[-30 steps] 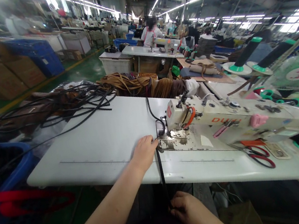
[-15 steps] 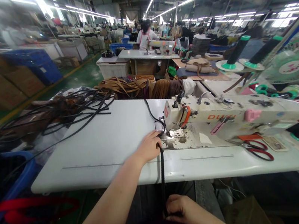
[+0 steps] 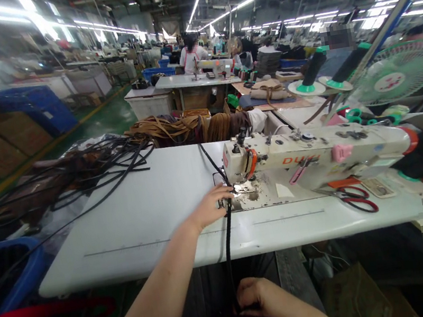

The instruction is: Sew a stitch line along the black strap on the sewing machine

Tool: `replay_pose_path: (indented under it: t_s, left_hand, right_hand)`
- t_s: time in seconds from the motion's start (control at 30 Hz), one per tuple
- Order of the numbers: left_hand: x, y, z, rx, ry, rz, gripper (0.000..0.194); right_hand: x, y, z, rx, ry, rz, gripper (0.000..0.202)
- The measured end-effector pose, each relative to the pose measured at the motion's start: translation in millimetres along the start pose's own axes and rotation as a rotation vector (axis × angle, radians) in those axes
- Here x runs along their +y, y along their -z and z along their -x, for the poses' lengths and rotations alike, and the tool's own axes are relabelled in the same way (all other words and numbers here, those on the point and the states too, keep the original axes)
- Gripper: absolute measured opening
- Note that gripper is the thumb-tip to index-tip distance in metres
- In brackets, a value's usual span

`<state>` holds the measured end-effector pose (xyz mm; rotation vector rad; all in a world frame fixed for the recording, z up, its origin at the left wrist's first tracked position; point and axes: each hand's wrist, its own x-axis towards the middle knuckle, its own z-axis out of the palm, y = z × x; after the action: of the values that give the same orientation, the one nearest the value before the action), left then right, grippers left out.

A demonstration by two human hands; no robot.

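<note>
A worker's left hand [image 3: 211,208] pressed a black strap [image 3: 228,239] flat beside the sewing machine [image 3: 316,160] needle while the right hand [image 3: 257,297] pinched its hanging length below the table [image 3: 142,201]; narrow, limp and light, it seemed best gripped close to the needle.

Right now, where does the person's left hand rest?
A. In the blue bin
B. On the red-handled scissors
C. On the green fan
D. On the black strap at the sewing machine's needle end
D: the left hand lies on the black strap beside the sewing machine needle end, far from the scissors.
</note>
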<state>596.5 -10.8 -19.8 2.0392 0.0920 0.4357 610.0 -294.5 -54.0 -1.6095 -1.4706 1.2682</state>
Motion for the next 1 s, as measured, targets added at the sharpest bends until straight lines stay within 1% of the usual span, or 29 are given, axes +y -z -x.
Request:
replay_pose_path:
  t_s: [0.07, 0.17, 0.27, 0.4, 0.53, 0.6, 0.67, 0.77, 0.83, 0.9, 1.0]
  left_hand:
    - [3, -4.6, -3, 0.078, 0.063, 0.074, 0.044]
    - [6, -16.3, -11, 0.23, 0.19, 0.159, 0.032]
    - [3, -28.3, -24, 0.364, 0.272, 0.233, 0.03]
    - [-6, -35.4, -37, 0.452, 0.32, 0.227, 0.029]
    - [-12, -32.3, -43, 0.529, 0.355, 0.16, 0.033]
    - [-12, -29.2, -44, 0.525, 0.364, 0.087, 0.039]
    - [-10, -26.7, -44, 0.465, 0.358, -0.016, 0.046]
    - [-6, -25.3, -39, 0.336, 0.324, -0.185, 0.042]
    - [-3, -25.1, -32, 0.284, 0.294, -0.295, 0.041]
    - [-3, -23.6, -24, 0.29, 0.29, -0.396, 0.042]
    - [-4, -16.6, -12, 0.399, 0.336, -0.528, 0.043]
  right_hand:
    - [0, -2, -3, -0.003, 0.011, -0.007, 0.024]
    - [-1, -5, -8, -0.01, 0.033, -0.022, 0.023]
    - [-2, -6, -12, -0.031, 0.051, -0.025, 0.027]
    - [0, -7, -15, -0.032, 0.051, -0.003, 0.035]
    - [6, -7, -14, 0.018, 0.015, 0.013, 0.042]
    - [7, -5, -12, 0.034, 0.004, 0.019, 0.041]
    - [6, -4, -10, 0.038, 0.004, 0.021, 0.039]
    - [0, -1, -7, 0.03, 0.014, 0.019, 0.033]
    - [-5, 0, -5, 0.013, 0.011, 0.082, 0.028]
    - [-8, 3, -5, 0.009, -0.013, 0.193, 0.02]
    - [-8, 8, -4, 0.037, -0.083, 0.32, 0.013]
